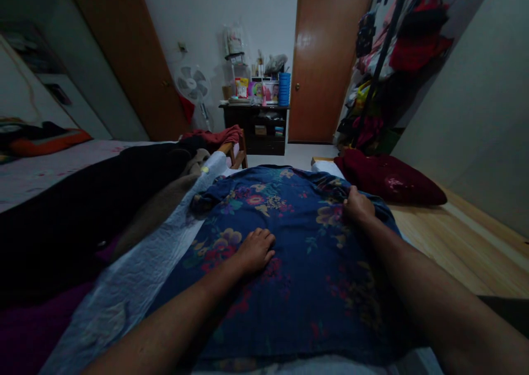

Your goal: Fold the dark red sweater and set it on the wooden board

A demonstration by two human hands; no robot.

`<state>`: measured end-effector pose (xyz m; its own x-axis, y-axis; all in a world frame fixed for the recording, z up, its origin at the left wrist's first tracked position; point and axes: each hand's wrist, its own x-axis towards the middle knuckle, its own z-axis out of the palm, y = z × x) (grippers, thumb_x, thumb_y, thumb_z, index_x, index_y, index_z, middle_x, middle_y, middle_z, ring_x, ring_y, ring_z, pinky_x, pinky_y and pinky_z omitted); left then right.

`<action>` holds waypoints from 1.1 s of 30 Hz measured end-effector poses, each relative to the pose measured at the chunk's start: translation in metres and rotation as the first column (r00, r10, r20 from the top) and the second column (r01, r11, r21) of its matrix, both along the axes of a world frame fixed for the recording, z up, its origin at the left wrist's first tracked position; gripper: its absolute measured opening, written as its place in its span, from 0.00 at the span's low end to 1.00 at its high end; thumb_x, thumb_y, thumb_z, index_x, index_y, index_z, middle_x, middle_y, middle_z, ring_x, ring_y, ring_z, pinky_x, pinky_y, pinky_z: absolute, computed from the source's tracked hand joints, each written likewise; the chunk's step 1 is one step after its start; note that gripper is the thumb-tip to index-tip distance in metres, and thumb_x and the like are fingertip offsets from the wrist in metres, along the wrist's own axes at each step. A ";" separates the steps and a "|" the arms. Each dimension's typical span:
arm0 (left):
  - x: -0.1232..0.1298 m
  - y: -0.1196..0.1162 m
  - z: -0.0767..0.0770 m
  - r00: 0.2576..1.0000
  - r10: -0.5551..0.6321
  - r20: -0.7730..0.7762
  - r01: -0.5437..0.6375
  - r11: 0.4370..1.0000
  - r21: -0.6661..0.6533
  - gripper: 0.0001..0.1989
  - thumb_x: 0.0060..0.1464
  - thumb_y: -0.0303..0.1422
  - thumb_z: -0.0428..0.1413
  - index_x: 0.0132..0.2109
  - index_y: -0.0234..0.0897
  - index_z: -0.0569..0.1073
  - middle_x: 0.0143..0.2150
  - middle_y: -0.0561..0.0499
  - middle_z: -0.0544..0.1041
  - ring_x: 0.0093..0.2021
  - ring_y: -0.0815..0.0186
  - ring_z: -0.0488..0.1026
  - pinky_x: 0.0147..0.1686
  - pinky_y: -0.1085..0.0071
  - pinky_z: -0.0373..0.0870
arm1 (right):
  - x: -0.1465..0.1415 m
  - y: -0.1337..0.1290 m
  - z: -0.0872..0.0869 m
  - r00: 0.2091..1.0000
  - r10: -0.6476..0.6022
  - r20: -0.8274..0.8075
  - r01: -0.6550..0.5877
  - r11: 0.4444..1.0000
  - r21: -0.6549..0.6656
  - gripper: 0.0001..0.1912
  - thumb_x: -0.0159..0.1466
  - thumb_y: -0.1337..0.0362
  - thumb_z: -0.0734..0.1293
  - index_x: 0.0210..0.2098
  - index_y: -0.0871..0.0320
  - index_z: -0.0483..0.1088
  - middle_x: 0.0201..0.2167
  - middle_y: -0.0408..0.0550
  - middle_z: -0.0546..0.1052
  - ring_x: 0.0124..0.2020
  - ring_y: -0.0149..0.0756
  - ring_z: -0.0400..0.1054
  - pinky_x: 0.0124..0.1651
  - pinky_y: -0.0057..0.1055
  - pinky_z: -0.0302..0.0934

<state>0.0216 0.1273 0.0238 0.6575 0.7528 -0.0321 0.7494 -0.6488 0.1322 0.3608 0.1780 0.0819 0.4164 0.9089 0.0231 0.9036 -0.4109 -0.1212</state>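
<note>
A dark blue shirt with a floral print (297,248) lies spread out on a bed with a pale cover (140,270). My left hand (256,249) rests on the middle of the cloth, its fingers bent slightly and lying on the fabric. Farther out to the right, my right hand (357,203) is closed on the shirt near its upper right part, beside the sleeve. The left sleeve of the shirt bunches near the far left edge of the fabric.
Black clothing (91,210) is heaped on the left. A dark red pillow (392,177) lies at the far right on a wooden surface (458,243). Farther back stand a fan (192,83), a dark cabinet (256,130) and a brown door (324,61). Bags (421,44) hang at upper right.
</note>
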 end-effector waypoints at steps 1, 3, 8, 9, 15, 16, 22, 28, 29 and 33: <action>-0.002 -0.003 0.001 1.000 -0.003 -0.019 0.003 1.000 0.001 0.09 0.59 0.38 0.49 0.44 0.41 0.69 0.47 0.46 0.70 0.48 0.57 0.65 0.48 0.60 0.64 | 0.005 -0.002 0.002 1.000 0.018 -0.008 -0.018 1.000 -0.004 0.23 0.64 0.63 0.59 0.57 0.62 0.59 0.47 0.62 0.74 0.46 0.48 0.71 0.44 0.38 0.61; -0.005 -0.011 0.004 0.999 -0.013 -0.046 0.013 1.000 -0.004 0.07 0.58 0.35 0.49 0.41 0.41 0.68 0.44 0.46 0.70 0.46 0.57 0.66 0.46 0.61 0.65 | 0.016 -0.011 0.006 0.995 0.098 -0.015 -0.098 0.995 -0.009 0.24 0.62 0.64 0.61 0.57 0.61 0.60 0.50 0.61 0.73 0.49 0.47 0.69 0.47 0.36 0.60; -0.006 -0.038 0.007 0.999 -0.017 -0.047 0.016 1.000 -0.021 0.06 0.57 0.32 0.48 0.40 0.40 0.68 0.42 0.46 0.70 0.43 0.57 0.67 0.44 0.61 0.66 | 0.039 -0.054 0.017 0.975 0.215 0.061 -0.211 0.975 -0.065 0.15 0.63 0.62 0.59 0.46 0.58 0.71 0.47 0.57 0.74 0.48 0.45 0.67 0.46 0.34 0.58; -0.006 -0.044 0.007 0.999 -0.032 -0.037 0.031 0.999 -0.030 0.06 0.57 0.32 0.48 0.40 0.40 0.68 0.42 0.46 0.70 0.43 0.58 0.67 0.44 0.61 0.66 | 0.043 -0.065 0.018 0.971 0.221 0.087 -0.214 0.973 -0.085 0.15 0.63 0.60 0.60 0.45 0.57 0.72 0.47 0.57 0.74 0.49 0.46 0.67 0.46 0.35 0.58; -0.005 -0.078 0.009 0.995 -0.075 0.063 0.082 0.991 -0.108 0.06 0.54 0.29 0.48 0.41 0.40 0.66 0.42 0.47 0.70 0.43 0.60 0.67 0.44 0.64 0.65 | 0.056 -0.112 0.008 0.991 0.083 0.108 -0.067 0.988 -0.140 0.33 0.58 0.48 0.64 0.58 0.58 0.62 0.49 0.63 0.71 0.46 0.53 0.68 0.40 0.39 0.59; -0.006 -0.082 0.009 0.995 -0.069 0.073 0.077 0.989 -0.125 0.07 0.54 0.29 0.49 0.41 0.40 0.66 0.42 0.47 0.70 0.43 0.60 0.67 0.44 0.64 0.65 | 0.057 -0.114 0.006 0.991 0.118 0.060 -0.108 0.982 -0.157 0.31 0.59 0.53 0.65 0.58 0.59 0.61 0.47 0.61 0.73 0.44 0.49 0.69 0.39 0.36 0.58; -0.019 -0.098 0.011 0.987 -0.066 0.148 0.100 0.968 -0.229 0.04 0.54 0.28 0.49 0.38 0.39 0.66 0.40 0.49 0.69 0.40 0.64 0.67 0.39 0.69 0.64 | 0.058 -0.125 0.016 0.970 0.226 0.087 -0.227 0.974 0.000 0.12 0.63 0.62 0.61 0.44 0.56 0.71 0.43 0.54 0.73 0.39 0.42 0.67 0.36 0.30 0.55; -0.027 -0.115 0.014 0.973 -0.068 0.218 0.125 0.958 -0.256 0.06 0.51 0.25 0.49 0.37 0.39 0.68 0.39 0.50 0.69 0.40 0.64 0.67 0.39 0.70 0.64 | 0.021 -0.151 0.018 0.934 0.238 0.266 -0.275 0.954 0.115 0.16 0.65 0.62 0.59 0.50 0.59 0.68 0.48 0.58 0.69 0.47 0.48 0.63 0.44 0.36 0.56; -0.026 -0.117 0.014 0.969 -0.068 0.238 0.129 0.959 -0.251 0.06 0.52 0.26 0.50 0.38 0.39 0.68 0.40 0.50 0.69 0.41 0.64 0.67 0.40 0.70 0.64 | 0.012 -0.155 0.014 0.941 0.241 0.239 -0.274 0.955 0.116 0.17 0.66 0.61 0.59 0.51 0.60 0.67 0.47 0.58 0.70 0.46 0.47 0.64 0.44 0.35 0.57; -0.021 -0.126 0.014 0.948 -0.086 0.307 0.165 0.956 -0.241 0.13 0.53 0.31 0.54 0.46 0.41 0.70 0.46 0.49 0.68 0.47 0.62 0.66 0.48 0.67 0.64 | -0.015 -0.165 0.000 0.961 0.241 0.132 -0.253 0.964 0.078 0.20 0.67 0.58 0.58 0.54 0.63 0.62 0.44 0.59 0.73 0.44 0.46 0.68 0.42 0.35 0.58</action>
<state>0.0004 0.0009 0.0376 0.7560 0.6545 -0.0094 0.5673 -0.6480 0.5081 0.3455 0.0128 0.0820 0.1682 0.9744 0.1490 0.9857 -0.1651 -0.0326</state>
